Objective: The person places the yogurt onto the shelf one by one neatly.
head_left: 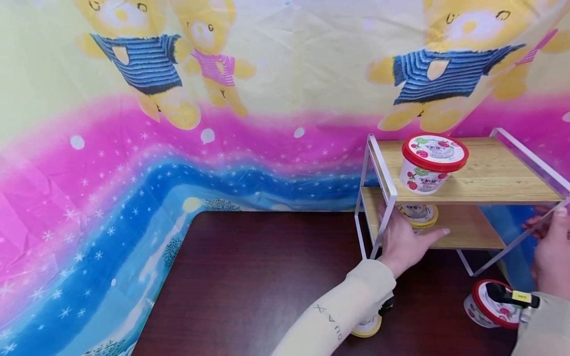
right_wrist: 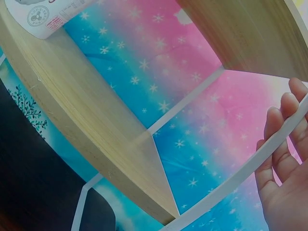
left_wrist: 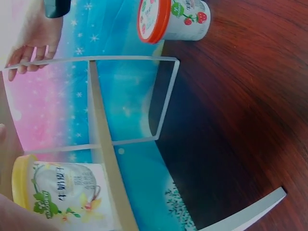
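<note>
A two-tier rack (head_left: 450, 237) with wooden boards and white metal side frames stands on the dark table. My left hand (head_left: 403, 242) is at its left frame, thumb stretched out straight, fingers partly hidden behind the front post. Behind that hand, a yellow-lidded tub (left_wrist: 67, 192) sits on the lower board. My right hand (right_wrist: 288, 159) grips the white bar (right_wrist: 240, 173) of the right frame, fingers bent behind it. On the top board, toward the left, stands a red-lidded white tub (head_left: 429, 163) with strawberry pictures.
Another red-lidded tub (head_left: 485, 306) stands on the table at the right, partly behind the right wrist's camera. A yellow lid (head_left: 367, 329) shows beneath the left forearm. Bear-printed cloth (head_left: 276, 138) hangs behind the table (head_left: 249, 277).
</note>
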The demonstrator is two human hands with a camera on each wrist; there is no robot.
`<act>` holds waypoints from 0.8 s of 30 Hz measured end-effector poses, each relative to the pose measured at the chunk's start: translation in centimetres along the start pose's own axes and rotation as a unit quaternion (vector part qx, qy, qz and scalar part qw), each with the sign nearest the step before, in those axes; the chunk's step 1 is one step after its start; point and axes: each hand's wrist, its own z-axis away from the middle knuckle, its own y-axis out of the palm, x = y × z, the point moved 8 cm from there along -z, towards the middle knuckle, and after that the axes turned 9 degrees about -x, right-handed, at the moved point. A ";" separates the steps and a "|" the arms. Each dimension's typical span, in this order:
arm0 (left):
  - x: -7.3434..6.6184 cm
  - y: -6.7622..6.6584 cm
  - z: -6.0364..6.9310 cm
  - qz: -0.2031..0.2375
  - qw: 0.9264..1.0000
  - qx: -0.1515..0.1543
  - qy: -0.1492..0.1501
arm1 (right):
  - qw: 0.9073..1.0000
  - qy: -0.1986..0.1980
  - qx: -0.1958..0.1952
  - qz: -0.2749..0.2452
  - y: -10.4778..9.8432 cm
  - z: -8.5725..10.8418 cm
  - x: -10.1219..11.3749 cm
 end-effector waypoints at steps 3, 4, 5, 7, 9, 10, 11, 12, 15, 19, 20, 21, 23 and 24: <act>-0.5 -0.2 0.2 -0.013 1.000 0.012 0.004 | 1.000 -0.001 0.000 0.000 0.0 0.0 0.0; -0.7 -0.2 0.3 -0.020 1.000 0.015 0.005 | 1.000 -0.002 -0.001 -0.001 0.0 0.0 0.1; -0.8 -0.3 0.4 -0.024 1.000 0.018 0.007 | 1.000 -0.002 0.000 0.000 0.0 0.0 0.1; -1.0 -0.4 0.5 -0.032 0.999 0.020 0.010 | 1.000 0.000 0.000 0.000 0.0 0.1 0.1; -1.1 -0.5 0.6 -0.032 0.999 0.021 0.017 | 1.000 0.004 0.000 0.003 0.0 0.1 0.0; -1.2 -0.6 0.6 -0.030 0.999 0.021 0.022 | 1.000 0.007 0.000 0.001 0.0 0.2 0.0; -1.2 -0.6 0.7 -0.027 0.999 0.022 0.025 | 1.000 0.010 0.000 0.002 -0.1 0.2 0.0; -1.3 -0.7 0.7 -0.027 0.999 0.021 0.030 | 1.000 0.012 -0.004 0.000 -0.1 0.2 0.0; -1.8 -1.0 1.0 -0.025 0.998 0.022 0.049 | 1.000 0.012 -0.015 0.005 -0.2 0.0 -0.1; -2.7 -1.6 1.3 -0.041 0.997 0.026 0.066 | 1.000 0.015 -0.016 0.020 -0.2 -0.4 -0.3; -2.8 -1.6 1.4 -0.047 0.996 0.027 0.068 | 1.000 0.017 -0.013 0.023 -0.2 -0.4 -0.4; -2.9 -1.7 1.5 -0.051 0.996 0.029 0.069 | 1.000 0.018 -0.011 0.022 -0.2 -0.4 -0.4; -3.1 -1.8 1.6 -0.053 0.995 0.034 0.073 | 1.000 0.019 -0.011 0.022 -0.2 -0.3 -0.5; -3.1 -1.8 1.7 -0.052 0.995 0.037 0.073 | 1.000 0.019 -0.011 0.020 -0.2 -0.3 -0.5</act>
